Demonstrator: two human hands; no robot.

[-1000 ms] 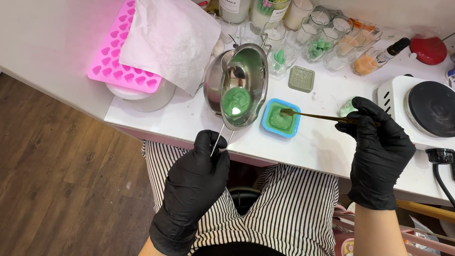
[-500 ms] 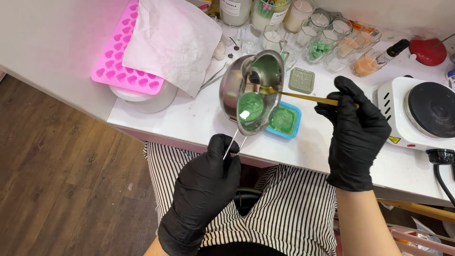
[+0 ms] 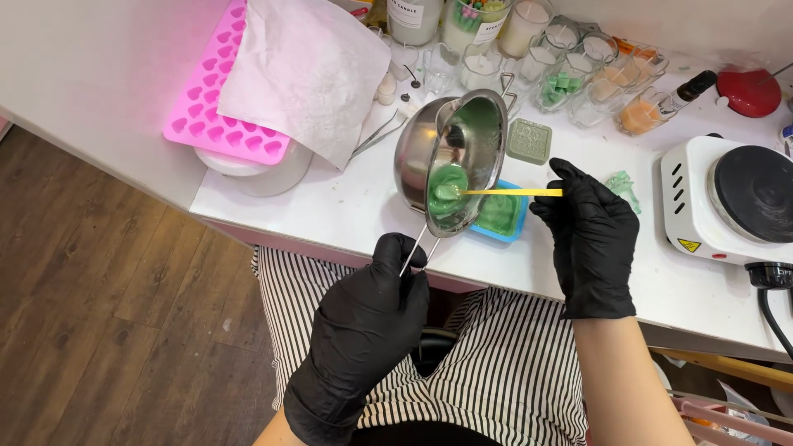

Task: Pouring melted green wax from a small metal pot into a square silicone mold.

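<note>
I'm at a white worktable (image 3: 347, 211), dark wood-plank floor (image 3: 107, 330) to my left, even bright light overhead.

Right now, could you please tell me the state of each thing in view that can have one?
Steel melting pot: tilted, green liquid pooled at its lower side.
Left hand: gloved, closed on the pot's wire handle.
Right hand: gloved, closed on a yellow stick whose tip is in the liquid.
Blue mould: filled with green.
Pink heart mould: cavities empty, partly covered by a paper towel.
</note>
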